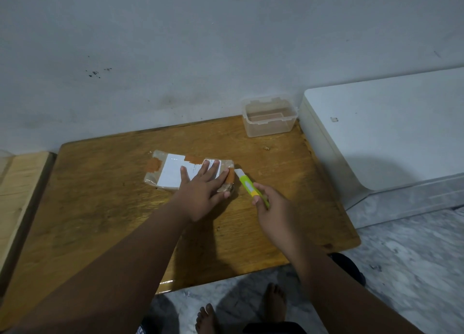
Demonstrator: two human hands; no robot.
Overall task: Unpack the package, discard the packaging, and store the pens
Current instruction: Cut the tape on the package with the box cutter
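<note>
On glossy wood table [105, 208], left hand [203, 193] flattens taped package [170, 173].

We see package [173, 174]: tan-brown wrap, white label, orange-brown tape patches. Cutter [248, 185]: lime green with yellow band, white tip. Table [105, 208]: glossy honey-brown wood grain. Container [270, 116]: clear plastic. Wall [200, 45]: pale grey, dark specks. Floor [414, 253]: grey-white marbling. Cabinet [389, 123]: white.

A plain, scuffed grey-white wall [200, 45] rose beyond the hands. Beneath them lay a glossy brown wooden tabletop [105, 208]. A white rounded cabinet [389, 133] stood to their right, on grey marbled floor [414, 271].
</note>
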